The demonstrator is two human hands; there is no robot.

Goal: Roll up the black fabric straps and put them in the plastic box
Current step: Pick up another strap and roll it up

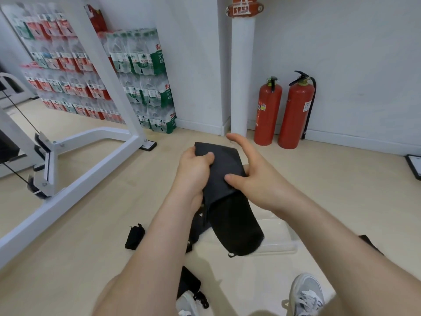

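L hand: we see the left hand [194, 166] curled tight on the top-left edge of the wide black woven fabric strap [224, 164], thumb over the front face, fingers wrapped behind.
R hand: the right hand [252, 176] is spread loose; the thumb tip presses the strap's face at mid-length, the forefinger is straight and clear of the cloth, and the other fingers are hidden from us.
Strap: held up in the air btw. both hands, above the box; flat, dull, fine weave, upper part greyer where light hits it. The lower part hangs down as a doubled dark flap w/ a rounded end and a small loop at the bottom edge.
Box: clear shallow rectangular plastic box [280, 233] on the floor, right below and behind the hanging end; glossy, see-through walls, rounded corners.
Other straps: small black rolled fabric bundle [134, 236] on the floor, left of the box and apart from it; another black fabric piece w/ a buckle [188, 282] near our feet; a third dark piece [370, 244] partly behind the right forearm.
Floor: pale wood-look floor [91, 224], smooth, matte.
Surroundings: white painted metal frame [109, 142] at left; shrink-wrapped packs of water bottles [145, 76] stacked by the wall; two red cylindrical fire extinguishers [267, 112] side by side at the wall; grey mesh trainer [307, 293] at bottom right.
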